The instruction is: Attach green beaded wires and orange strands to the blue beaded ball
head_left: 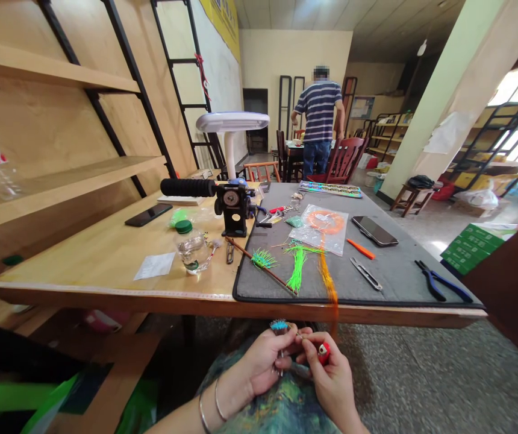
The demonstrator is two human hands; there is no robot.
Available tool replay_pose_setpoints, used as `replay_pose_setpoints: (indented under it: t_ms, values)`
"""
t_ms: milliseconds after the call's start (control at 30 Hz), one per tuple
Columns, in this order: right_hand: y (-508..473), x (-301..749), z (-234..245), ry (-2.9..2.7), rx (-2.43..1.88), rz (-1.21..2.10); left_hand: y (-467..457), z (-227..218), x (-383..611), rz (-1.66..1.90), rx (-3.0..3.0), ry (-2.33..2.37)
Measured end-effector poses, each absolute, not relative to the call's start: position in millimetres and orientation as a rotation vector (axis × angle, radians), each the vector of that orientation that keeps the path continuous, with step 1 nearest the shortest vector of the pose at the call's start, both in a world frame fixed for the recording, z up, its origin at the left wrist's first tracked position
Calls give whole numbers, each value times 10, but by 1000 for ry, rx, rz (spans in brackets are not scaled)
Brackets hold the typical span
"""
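Both my hands are held close together over my lap, below the table's front edge. My left hand (265, 357) is closed around a small bundle of thin strands with bright blue tips (279, 325); thin ends poke out under the fingers. In my right hand (331, 367) is a small red lure head (323, 352) with a pale eye spot. The right thumb and index finger pinch something thin near the left fingertips, too small to make out. Nearest on the table edge hang orange strands (329, 280), beside green strands (297, 271) on a brown stick (268, 272).
The grey mat (268, 289) carries thread snips (366, 273), blue-handled pliers (442, 283), an orange tool (361, 248), a phone (374, 231) and a plastic bag (338, 241). A black winding device (233, 208) and a clear jar (191, 250) stand left. A person (320, 114) stands farther back.
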State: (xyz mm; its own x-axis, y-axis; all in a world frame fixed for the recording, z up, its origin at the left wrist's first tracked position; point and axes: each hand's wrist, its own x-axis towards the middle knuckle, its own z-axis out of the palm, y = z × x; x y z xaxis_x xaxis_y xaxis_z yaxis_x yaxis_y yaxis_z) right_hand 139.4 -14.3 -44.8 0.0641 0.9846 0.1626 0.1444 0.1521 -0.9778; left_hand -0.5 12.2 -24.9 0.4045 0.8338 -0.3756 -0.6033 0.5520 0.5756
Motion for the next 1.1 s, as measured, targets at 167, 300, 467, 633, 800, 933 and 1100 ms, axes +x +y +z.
replay_pose_setpoints:
  t_ms: [167,300,467,633,800,933,1100]
  values:
    - [-145,1388,-431,-1328,-1226,962,121,-220,1,929,401,703]
    - [-154,1374,-401,-1302,-1217,988,121,-235,-1,932,404,699]
    - [-154,1365,-413,-1288,-1198,993,138,-289,-5,934,384,693]
    - [-142,1375,-454,-1305,-1197,969,128,-249,-2,923,378,685]
    - [-140,1380,-486,-1316,-1203,973,108,-219,7,936,361,689]
    - [-138,1383,-489,-1313,-1207,985,123,-245,9,945,365,701]
    - [-139,1375,-470,-1310,-1200,978,114,-233,8,959,394,723]
